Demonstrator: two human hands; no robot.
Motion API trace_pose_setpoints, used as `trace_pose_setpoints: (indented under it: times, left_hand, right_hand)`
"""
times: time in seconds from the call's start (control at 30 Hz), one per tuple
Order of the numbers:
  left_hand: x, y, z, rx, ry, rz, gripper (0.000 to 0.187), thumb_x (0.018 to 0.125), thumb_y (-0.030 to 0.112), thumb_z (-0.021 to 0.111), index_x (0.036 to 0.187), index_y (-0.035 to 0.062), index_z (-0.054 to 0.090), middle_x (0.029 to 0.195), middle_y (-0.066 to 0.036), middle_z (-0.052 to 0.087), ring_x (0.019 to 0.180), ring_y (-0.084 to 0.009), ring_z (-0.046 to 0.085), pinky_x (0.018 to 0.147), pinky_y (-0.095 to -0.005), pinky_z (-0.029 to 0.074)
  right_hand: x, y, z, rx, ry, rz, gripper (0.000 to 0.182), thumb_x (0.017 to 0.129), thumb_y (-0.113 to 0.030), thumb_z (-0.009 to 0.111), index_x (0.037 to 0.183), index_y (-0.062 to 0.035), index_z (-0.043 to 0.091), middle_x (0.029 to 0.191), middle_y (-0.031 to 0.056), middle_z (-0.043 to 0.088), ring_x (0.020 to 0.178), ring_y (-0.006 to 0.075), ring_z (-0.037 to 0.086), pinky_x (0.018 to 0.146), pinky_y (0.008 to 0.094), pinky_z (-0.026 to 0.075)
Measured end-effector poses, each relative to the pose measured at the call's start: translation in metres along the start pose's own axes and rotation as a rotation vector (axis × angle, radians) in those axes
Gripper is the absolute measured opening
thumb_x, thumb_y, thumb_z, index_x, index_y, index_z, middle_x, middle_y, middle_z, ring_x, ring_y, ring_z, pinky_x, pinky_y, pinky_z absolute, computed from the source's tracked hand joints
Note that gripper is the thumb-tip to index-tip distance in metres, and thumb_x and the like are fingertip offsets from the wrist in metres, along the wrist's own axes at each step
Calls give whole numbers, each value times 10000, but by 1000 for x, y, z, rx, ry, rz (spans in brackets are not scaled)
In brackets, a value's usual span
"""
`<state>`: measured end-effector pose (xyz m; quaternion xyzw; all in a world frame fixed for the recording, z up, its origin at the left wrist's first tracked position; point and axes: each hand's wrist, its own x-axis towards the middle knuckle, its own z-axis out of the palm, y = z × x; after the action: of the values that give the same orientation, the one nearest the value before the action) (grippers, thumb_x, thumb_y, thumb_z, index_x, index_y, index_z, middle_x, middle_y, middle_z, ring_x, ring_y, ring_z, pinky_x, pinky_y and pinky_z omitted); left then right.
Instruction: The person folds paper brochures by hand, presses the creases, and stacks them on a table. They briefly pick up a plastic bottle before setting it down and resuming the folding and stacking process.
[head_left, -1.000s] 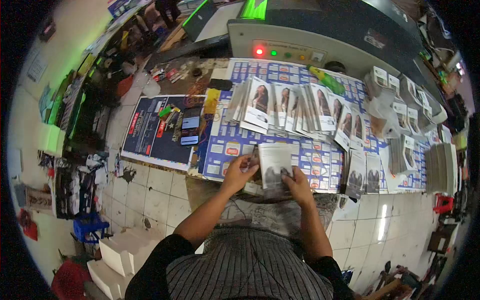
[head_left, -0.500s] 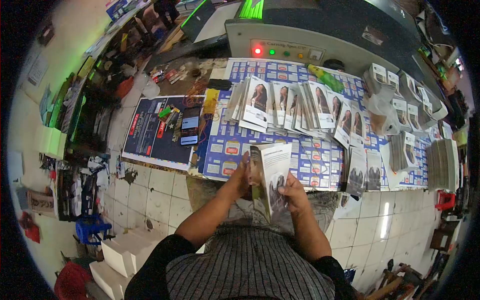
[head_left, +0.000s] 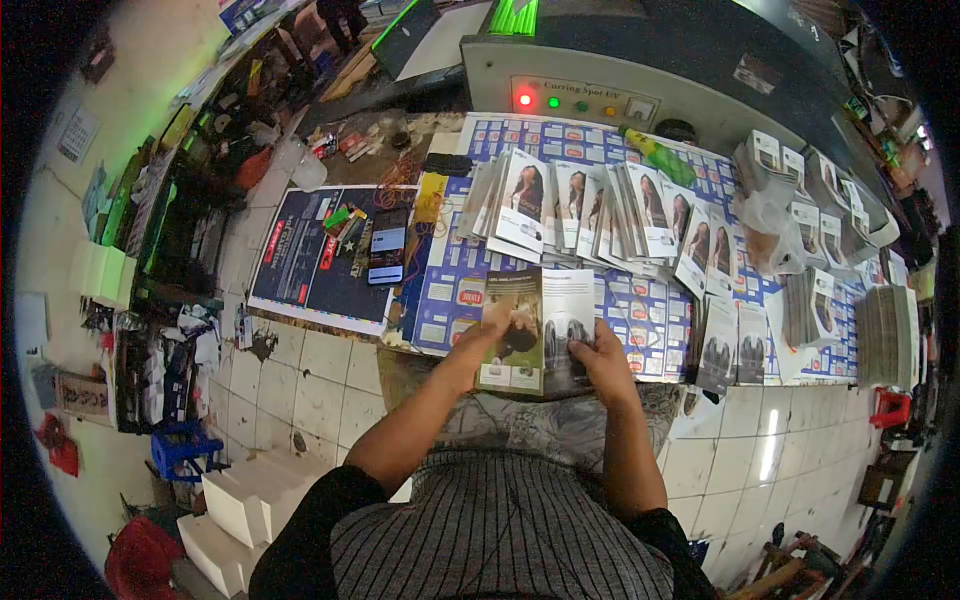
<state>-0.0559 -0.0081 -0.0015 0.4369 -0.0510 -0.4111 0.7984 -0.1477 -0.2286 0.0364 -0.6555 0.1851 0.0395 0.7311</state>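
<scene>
An open brochure (head_left: 543,340) is spread in front of my body, just over the near edge of the table. Its left page shows a green and brown picture, and its right page has text above a dark grey picture. My left hand (head_left: 478,348) is at the left page, its fingers overlapping the page edge and slightly blurred. Gripping the right edge is my right hand (head_left: 607,365), with the thumb on the page and the other fingers hidden behind. Beyond the brochure lies a fanned row of matching folded brochures (head_left: 570,205) with a long-haired figure on their covers.
A machine with a lit control panel (head_left: 585,100) stands behind the table. Brochure stacks (head_left: 810,305) and a plastic bag (head_left: 770,225) are at the right. On the left lie a phone (head_left: 387,246) and a dark printed sheet (head_left: 300,250). A green-yellow bottle (head_left: 660,157) lies farther back.
The brochure was partly folded and tilted upright; now it is opened out with both pages facing me. My left hand has shifted slightly left and down with the left page.
</scene>
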Motion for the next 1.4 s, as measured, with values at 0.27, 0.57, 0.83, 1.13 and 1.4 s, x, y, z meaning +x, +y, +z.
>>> trace_pose_setpoints:
  times: [0.27,0.57,0.83,1.13,1.4]
  left_hand:
    - [36,-19,3,1152,506,176,871,796,256,779,1502,63,307,1287,-186,592,1151,-348,584,934,-452,458]
    - [57,-42,5,2045,-33,370,604,960,287,559,1525,209,360,1631,-64,226,1506,-294,171,1192,-515,129]
    - [58,-47,1,1955,24,524,617,979,478,495,1495,150,406,1591,-91,325,1468,-318,273,1175,-530,169]
    - [64,-54,-12,1817,85,475,678,767,369,706,1342,51,538,1418,-188,512,1359,-370,423,1156,-508,264]
    - [30,2,-33,1977,313,517,499,944,282,581,1382,51,519,1508,-118,441,1430,-329,341,1147,-564,201]
  right_hand:
    - [21,40,-18,-718,343,-116,365,854,-76,662,1203,-31,566,1012,252,683,950,426,656,792,454,514]
    - [9,42,-27,-648,327,-271,361,892,-100,641,1240,-37,566,1038,217,698,926,381,681,765,448,525]
    - [24,51,-47,284,54,219,469,1005,-346,506,1326,-9,562,1177,103,671,945,196,645,815,349,518]
    - [51,52,-7,-1172,13,-518,466,988,-329,539,1339,-23,553,1455,166,476,1298,356,487,1050,469,400]
    - [63,65,5,-1221,49,-541,662,981,-485,492,1488,-69,397,1575,203,296,1448,362,303,1165,586,184]
